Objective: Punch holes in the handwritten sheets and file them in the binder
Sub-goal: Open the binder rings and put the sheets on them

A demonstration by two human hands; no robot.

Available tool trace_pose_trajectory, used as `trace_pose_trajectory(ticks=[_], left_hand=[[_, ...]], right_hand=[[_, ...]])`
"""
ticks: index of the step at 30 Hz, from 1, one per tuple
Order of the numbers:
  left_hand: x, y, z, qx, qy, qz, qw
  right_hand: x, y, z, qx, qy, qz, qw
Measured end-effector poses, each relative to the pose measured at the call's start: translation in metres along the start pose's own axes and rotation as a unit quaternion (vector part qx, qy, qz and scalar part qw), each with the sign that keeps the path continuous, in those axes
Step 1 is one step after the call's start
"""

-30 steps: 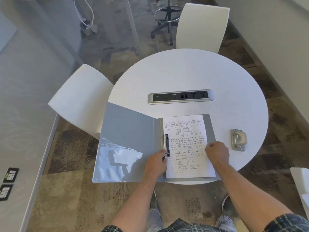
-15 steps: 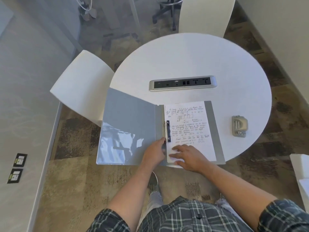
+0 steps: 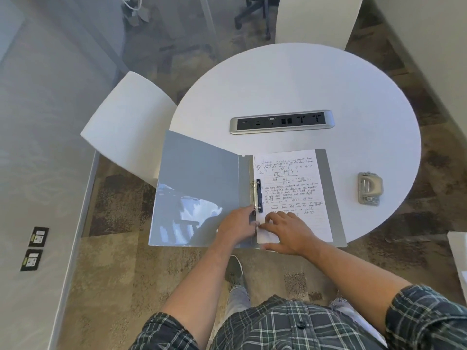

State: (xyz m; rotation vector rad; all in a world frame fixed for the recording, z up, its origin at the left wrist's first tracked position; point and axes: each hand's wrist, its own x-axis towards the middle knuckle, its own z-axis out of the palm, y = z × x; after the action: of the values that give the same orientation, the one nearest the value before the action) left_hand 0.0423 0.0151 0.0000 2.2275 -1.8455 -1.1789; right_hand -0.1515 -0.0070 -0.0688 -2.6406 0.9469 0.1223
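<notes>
A grey binder (image 3: 199,183) lies open at the near edge of the round white table (image 3: 303,84), its left cover hanging past the rim. Handwritten sheets (image 3: 295,188) rest on the binder's right half, beside the metal rings (image 3: 256,195). My left hand (image 3: 238,227) presses on the spine just below the rings. My right hand (image 3: 285,232) lies flat, fingers spread, on the sheets' lower left corner. A beige hole punch (image 3: 369,188) sits on the table to the right of the binder, untouched.
A silver power and socket strip (image 3: 281,121) is set into the table's middle. White chairs stand at the left (image 3: 126,127) and far side (image 3: 316,18). A white surface edge (image 3: 458,251) shows at the right. Carpet and my shoe are below.
My right hand slid from the sheets' right edge to their lower left corner near the rings. My left hand stayed at the spine. The view shifted slightly toward my body.
</notes>
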Motion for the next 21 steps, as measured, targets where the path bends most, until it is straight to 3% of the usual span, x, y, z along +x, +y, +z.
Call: trace_pose_trajectory(ticks=[3,5,7,8,10,12,14,18,21], left_hand=[[-0.011,0.007,-0.023,0.065,0.09,0.05,0.993],[-0.022,0.011,-0.048,0.123,0.25,0.068,0.958],[-0.038,0.012,-0.08,0.148,0.377,0.016,0.914],[-0.047,0.011,-0.097,0.155,0.394,-0.044,0.905],[-0.063,0.001,-0.13,0.166,0.376,-0.166,0.896],[-0.073,-0.012,-0.157,0.142,0.31,-0.26,0.903],[-0.077,-0.027,-0.172,0.089,0.234,-0.291,0.923],[-0.085,-0.03,-0.179,-0.07,0.234,-0.169,0.955],[-0.08,-0.007,-0.172,-0.26,0.232,-0.066,0.935]], right_hand=[[0.007,0.01,-0.012,0.043,0.038,0.054,0.997],[0.012,0.02,-0.018,0.033,0.034,0.088,0.995],[0.014,0.027,-0.021,0.03,0.01,0.118,0.993],[0.014,0.029,-0.021,0.033,0.001,0.129,0.991],[0.013,0.031,-0.021,0.035,-0.005,0.138,0.99],[0.013,0.029,-0.019,0.038,0.0,0.146,0.989],[0.015,0.027,-0.019,0.05,0.005,0.164,0.985],[0.022,0.022,-0.023,0.113,0.001,0.204,0.972],[0.024,0.017,-0.045,0.304,0.075,0.281,0.907]])
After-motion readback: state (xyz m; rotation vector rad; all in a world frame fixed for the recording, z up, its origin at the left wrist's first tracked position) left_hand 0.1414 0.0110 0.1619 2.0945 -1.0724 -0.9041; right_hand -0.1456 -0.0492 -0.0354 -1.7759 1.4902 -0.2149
